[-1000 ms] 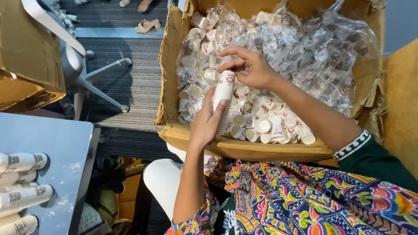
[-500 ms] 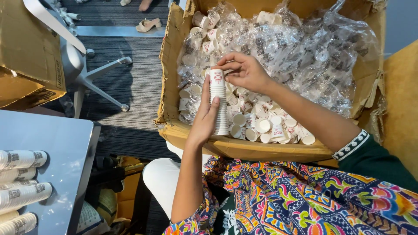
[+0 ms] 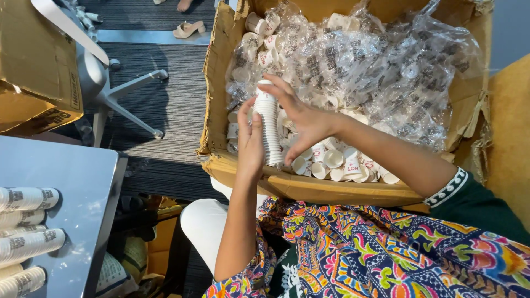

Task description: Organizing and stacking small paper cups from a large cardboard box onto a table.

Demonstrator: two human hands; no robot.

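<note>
A big open cardboard box point(image 3: 342, 187) fills the upper centre and right of the frame, w/ a torn front rim. Inside, crumpled clear plastic wrap point(image 3: 386, 72) w/ dark printed patches is spread over loose small paper cups point(image 3: 334, 160), white w/ red print, mostly seen at the box's lower centre and upper left. A 2nd brown box point(image 3: 33, 72) w/ a dark label patch is seen at the upper left. A grey table point(image 3: 72, 182) sits at lower left; sleeves of stacked cups point(image 3: 25, 245), white w/ dark label bands, are laid along its left edge.

A tall stack of nested white cups point(image 3: 269, 127) is held upright at centre frame, over the box's front left part. It is gripped btwn both hands: the left hand point(image 3: 251, 140) is pressed flat along its left side, fingers straight and closed against it; the right hand point(image 3: 306, 121) is wrapped from the right, fingers point(image 3: 281, 91) curled over the top rim, thumb near the base.
</note>
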